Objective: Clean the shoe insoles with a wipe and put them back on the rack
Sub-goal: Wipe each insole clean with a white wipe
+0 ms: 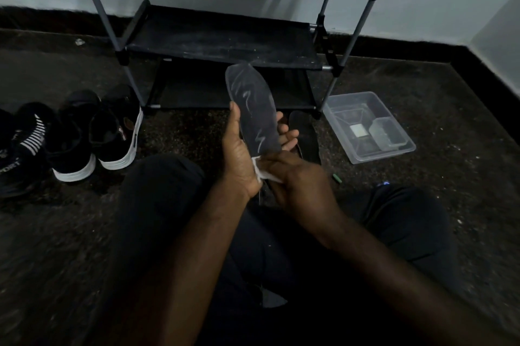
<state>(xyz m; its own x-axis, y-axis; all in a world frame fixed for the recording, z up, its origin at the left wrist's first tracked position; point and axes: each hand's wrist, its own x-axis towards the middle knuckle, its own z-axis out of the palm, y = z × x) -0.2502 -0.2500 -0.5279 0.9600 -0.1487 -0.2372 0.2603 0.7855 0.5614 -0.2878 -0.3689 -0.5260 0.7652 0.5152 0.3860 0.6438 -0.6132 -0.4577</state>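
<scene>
My left hand [239,148] grips a dark grey insole [253,109] from below, its toe end pointing up towards the rack and faint light streaks on its surface. At the insole's heel end, my right hand [295,179] holds a white wipe [264,172] against it. A second black insole [305,134] lies on the floor just behind my hands. The black shoe rack [222,38] stands ahead, its visible shelves bare.
Several black shoes [98,131] with white soles stand in a row on the floor at the left. A clear plastic container [368,126] sits right of the rack. My dark-trousered legs fill the foreground. A small green object [336,178] lies on the dark speckled floor.
</scene>
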